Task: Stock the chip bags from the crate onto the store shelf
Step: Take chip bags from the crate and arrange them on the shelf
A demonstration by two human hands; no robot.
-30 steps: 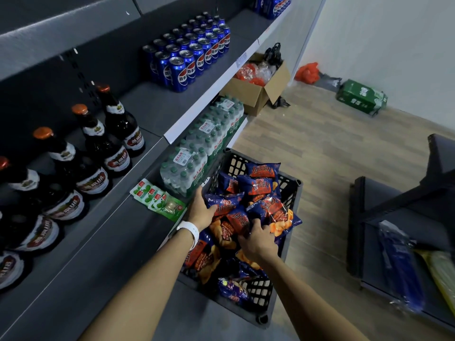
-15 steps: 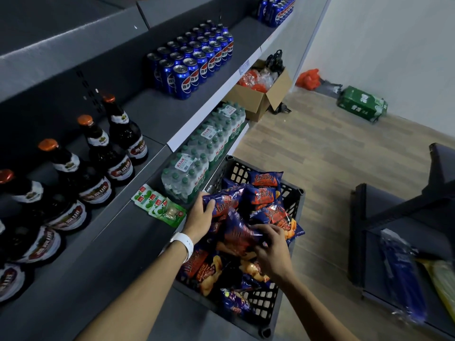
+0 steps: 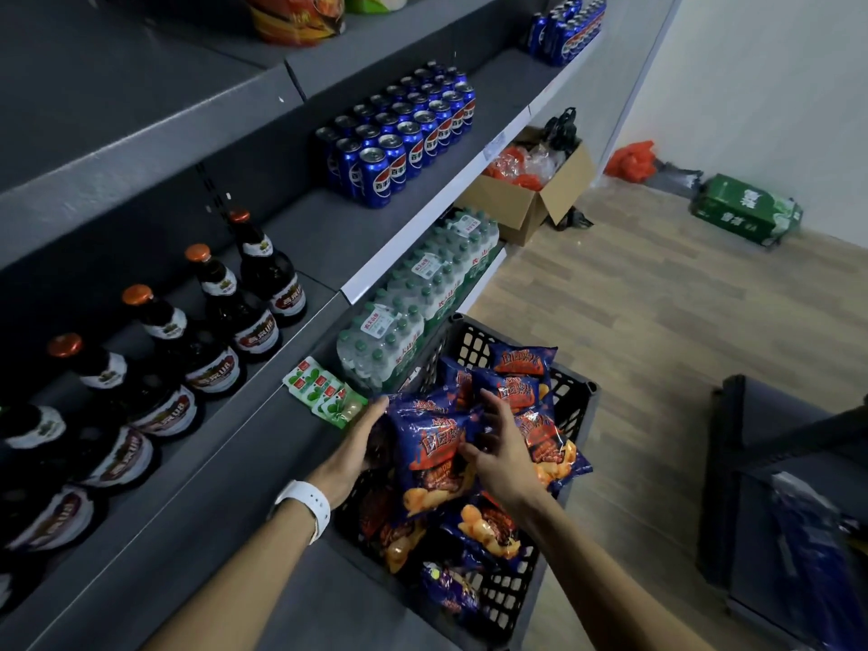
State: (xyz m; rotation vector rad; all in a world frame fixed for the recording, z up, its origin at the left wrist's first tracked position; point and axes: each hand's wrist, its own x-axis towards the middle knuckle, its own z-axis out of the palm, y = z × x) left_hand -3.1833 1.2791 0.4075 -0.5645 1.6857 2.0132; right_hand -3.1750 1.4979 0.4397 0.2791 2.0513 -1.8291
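blue cans (image 3: 399,133), brown bottles (image 3: 206,340), water packs (image 3: 422,298), cardboard box (image 3: 530,204).

Chip bags (image 3: 430,455): glossy crinkled foil-plastic. Crate (image 3: 570,401): black latticed plastic, matt. Shelf (image 3: 188,486): matt grey. Bottles (image 3: 263,270): dark shiny glass. Floor (image 3: 657,321): wood-look planks. Box (image 3: 526,209): plain cardboard.
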